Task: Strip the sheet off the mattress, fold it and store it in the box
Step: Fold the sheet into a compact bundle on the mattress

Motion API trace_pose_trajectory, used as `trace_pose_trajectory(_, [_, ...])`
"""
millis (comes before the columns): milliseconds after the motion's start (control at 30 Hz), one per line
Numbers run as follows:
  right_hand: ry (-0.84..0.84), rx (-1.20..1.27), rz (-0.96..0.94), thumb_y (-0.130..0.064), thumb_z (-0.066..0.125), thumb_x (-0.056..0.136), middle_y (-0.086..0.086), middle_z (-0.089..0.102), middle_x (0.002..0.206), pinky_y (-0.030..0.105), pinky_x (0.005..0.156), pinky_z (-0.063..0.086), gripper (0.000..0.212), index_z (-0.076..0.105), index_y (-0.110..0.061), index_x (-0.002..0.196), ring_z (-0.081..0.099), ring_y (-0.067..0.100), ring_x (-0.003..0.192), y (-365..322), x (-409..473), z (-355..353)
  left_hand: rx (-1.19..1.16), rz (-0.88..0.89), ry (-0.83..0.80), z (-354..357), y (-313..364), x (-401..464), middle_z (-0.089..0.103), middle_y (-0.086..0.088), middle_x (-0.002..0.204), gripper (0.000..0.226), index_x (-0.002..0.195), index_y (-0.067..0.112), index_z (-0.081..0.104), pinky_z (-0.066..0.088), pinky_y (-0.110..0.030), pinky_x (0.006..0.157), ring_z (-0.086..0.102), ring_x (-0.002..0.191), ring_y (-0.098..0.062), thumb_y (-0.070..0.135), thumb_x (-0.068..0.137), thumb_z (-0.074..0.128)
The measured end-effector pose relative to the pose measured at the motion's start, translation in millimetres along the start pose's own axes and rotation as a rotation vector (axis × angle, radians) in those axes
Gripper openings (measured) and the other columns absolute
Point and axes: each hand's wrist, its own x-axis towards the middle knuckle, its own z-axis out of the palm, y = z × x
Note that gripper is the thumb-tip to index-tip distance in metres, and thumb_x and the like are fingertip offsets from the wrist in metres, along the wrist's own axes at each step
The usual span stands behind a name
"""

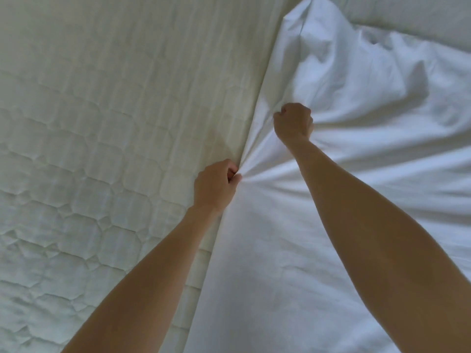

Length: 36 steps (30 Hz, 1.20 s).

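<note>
A white sheet (356, 103) lies rumpled over the right half of the view, its edge running diagonally from top centre down to the bottom. The quilted mattress (89, 123) is bare on the left. My left hand (215, 184) grips a bunch of the sheet's edge, with creases fanning out from the fist. My right hand (293, 122) is fisted around a fold of the sheet a little farther up and to the right. Both forearms reach in from the bottom. No box is in view.
A strip of bare quilted mattress (420, 16) also shows at the top right beyond the sheet. Nothing else is in view; bedding fills the frame.
</note>
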Motion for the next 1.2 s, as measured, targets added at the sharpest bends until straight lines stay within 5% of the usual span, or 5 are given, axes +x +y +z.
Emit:
trace_pose_trajectory(333, [-0.064,0.059,-0.331,-0.039,0.042,0.097,0.012,0.061,0.101,0.035,0.079,0.045,0.039,0.062,-0.006,0.098,0.056,0.030,0.093,-16.1,7.0,17.1,0.113,-0.023,0.002,-13.9,-2.5,23.8,0.063,0.002,0.102,0.034,0.105,0.020,0.060,0.046,-0.034,0.083,0.057,0.096,-0.020,0.045,0.082,0.060])
trace_pose_trajectory(467, [0.279,-0.021,-0.439,-0.038,0.045,0.096,0.008,0.063,0.097,0.036,0.080,0.039,0.031,0.060,-0.011,0.096,0.054,0.028,0.094,-3.4,33.3,-10.7,0.340,0.130,0.084,-20.6,14.6,78.9,0.038,-0.006,0.146,0.066,0.135,0.017,0.041,0.027,-0.043,0.106,0.031,0.134,-0.027,0.057,0.083,0.051])
trace_pose_trajectory(833, [0.017,-0.507,-0.119,-0.039,0.053,0.088,-0.002,0.044,0.068,0.038,0.091,0.030,0.024,0.053,-0.015,0.087,0.046,0.021,0.072,-26.3,164.9,-48.0,0.623,0.129,-0.142,-17.3,38.3,148.2,0.015,-0.012,0.155,0.085,0.145,0.013,0.019,0.027,-0.050,0.107,0.016,0.140,-0.035,0.063,0.083,0.046])
trace_pose_trajectory(1067, [0.090,0.015,-0.183,-0.016,0.043,0.094,0.002,0.045,0.074,0.035,0.076,0.031,0.036,0.032,-0.022,0.060,0.049,0.023,0.081,-54.8,189.3,-30.5,0.623,0.130,-0.147,-17.9,38.2,151.0,0.015,-0.011,0.155,0.084,0.146,0.013,0.018,0.026,-0.050,0.107,0.014,0.141,-0.034,0.065,0.084,0.042])
trace_pose_trajectory(1200, [0.061,0.124,-0.246,-0.033,0.040,0.098,0.004,0.061,0.100,0.034,0.079,0.040,0.028,0.062,-0.016,0.094,0.056,0.024,0.094,-45.2,190.5,-21.6,0.611,0.153,-0.079,-27.4,43.1,152.0,0.036,-0.009,0.145,0.074,0.139,0.015,0.033,0.039,-0.044,0.095,0.035,0.131,-0.031,0.066,0.084,0.040])
